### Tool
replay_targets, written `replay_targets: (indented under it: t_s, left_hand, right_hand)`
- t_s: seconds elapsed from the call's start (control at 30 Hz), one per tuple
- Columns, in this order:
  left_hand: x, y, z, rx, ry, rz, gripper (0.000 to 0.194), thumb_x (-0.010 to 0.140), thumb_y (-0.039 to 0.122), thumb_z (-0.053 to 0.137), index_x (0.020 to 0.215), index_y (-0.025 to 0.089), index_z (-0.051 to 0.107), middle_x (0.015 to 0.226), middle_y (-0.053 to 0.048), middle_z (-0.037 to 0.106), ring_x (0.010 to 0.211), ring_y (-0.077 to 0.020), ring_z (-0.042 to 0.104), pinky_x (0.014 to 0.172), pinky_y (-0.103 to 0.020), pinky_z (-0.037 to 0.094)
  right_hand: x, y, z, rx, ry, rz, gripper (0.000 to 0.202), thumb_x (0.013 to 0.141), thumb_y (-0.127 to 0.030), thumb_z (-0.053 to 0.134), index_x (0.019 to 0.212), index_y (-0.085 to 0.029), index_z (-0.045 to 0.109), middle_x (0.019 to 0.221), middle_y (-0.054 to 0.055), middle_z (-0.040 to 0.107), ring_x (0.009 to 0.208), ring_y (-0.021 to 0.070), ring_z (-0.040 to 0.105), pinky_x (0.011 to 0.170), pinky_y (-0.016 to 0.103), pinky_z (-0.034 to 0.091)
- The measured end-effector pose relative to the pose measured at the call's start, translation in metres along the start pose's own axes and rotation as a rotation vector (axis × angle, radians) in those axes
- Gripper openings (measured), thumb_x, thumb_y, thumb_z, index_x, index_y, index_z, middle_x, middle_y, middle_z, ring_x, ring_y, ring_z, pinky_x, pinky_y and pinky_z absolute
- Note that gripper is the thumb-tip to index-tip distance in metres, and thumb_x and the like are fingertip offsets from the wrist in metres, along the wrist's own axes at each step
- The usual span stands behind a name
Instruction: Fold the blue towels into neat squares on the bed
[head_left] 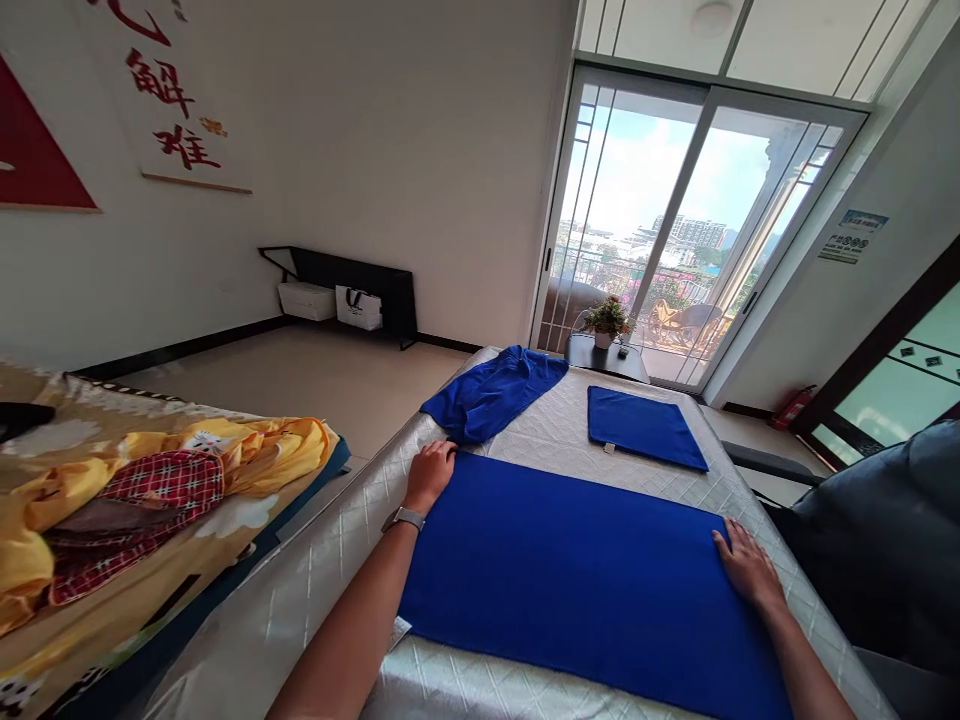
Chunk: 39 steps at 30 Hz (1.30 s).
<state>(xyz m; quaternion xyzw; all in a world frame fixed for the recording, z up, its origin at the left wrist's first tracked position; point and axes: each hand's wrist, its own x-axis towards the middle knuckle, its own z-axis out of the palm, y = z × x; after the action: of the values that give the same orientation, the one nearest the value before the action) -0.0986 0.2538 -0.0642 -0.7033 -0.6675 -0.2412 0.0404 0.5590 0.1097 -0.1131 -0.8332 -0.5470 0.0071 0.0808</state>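
A large rectangular blue cloth (592,570) lies spread flat across the pale quilted mattress (442,690), with a white tag showing at its near left corner. My left hand (429,476), a watch on its wrist, rests on the far left corner of this cloth, fingers laid down near the edge. At the right edge, my right hand (748,562) lies flat with its fingers stretched out. Beyond the cloth are a crumpled blue cloth (495,392) on the left and a smaller flat blue cloth (645,427) with a white label on the right.
To the left stands another bed (225,560) with yellow bedding (277,455) and a red plaid cloth (161,510). A potted plant (606,318) sits on a dark small table (585,352) by the sliding glass door. A dark padded seat (892,530) borders the mattress at right.
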Motion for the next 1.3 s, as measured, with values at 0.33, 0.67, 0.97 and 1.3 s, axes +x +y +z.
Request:
replay_targets:
  t_s: [0.33,0.67,0.97,1.3]
  left_hand:
    - [0.000,0.005,-0.003,0.044,-0.015,0.010,0.033,0.097,0.026,0.044,0.102,0.022,0.077,0.114,-0.011,0.070,0.108,-0.0306,0.062,0.094,-0.043,0.049]
    - [-0.003,0.012,-0.005,0.123,-0.014,0.062,0.039,0.099,0.017,0.032,0.103,0.016,0.071,0.104,-0.015,0.068,0.104,-0.0321,0.061,0.088,-0.043,0.048]
    - [-0.004,0.013,-0.008,0.142,-0.011,0.055,0.039,0.103,0.020,0.029,0.109,0.016,0.068,0.102,-0.013,0.070,0.103,-0.0297,0.061,0.088,-0.041,0.048]
    - [-0.004,0.012,-0.007,0.125,-0.010,0.052,0.037,0.100,0.018,0.032,0.099,0.017,0.069,0.102,-0.013,0.069,0.101,-0.0297,0.061,0.088,-0.041,0.048]
  right_hand:
    - [0.000,0.000,-0.002,0.008,-0.005,-0.004,0.083,0.092,-0.061,0.013,0.159,-0.016,0.029,0.166,0.007,0.027,0.154,0.0234,0.019,0.125,0.045,0.013]
    - [0.002,0.001,-0.002,0.012,-0.011,0.002,0.084,0.091,-0.063,0.012,0.159,-0.014,0.029,0.166,0.008,0.028,0.153,0.0239,0.020,0.125,0.044,0.012]
    - [0.002,0.001,0.000,-0.033,-0.018,0.005,0.081,0.093,-0.059,0.012,0.160,-0.015,0.027,0.166,0.007,0.027,0.154,0.0234,0.020,0.125,0.044,0.015]
    - [-0.012,-0.053,-0.042,-0.333,-0.043,0.084,0.063,0.098,-0.033,0.021,0.153,-0.011,0.041,0.161,0.012,0.038,0.149,0.0313,0.032,0.119,0.055,0.024]
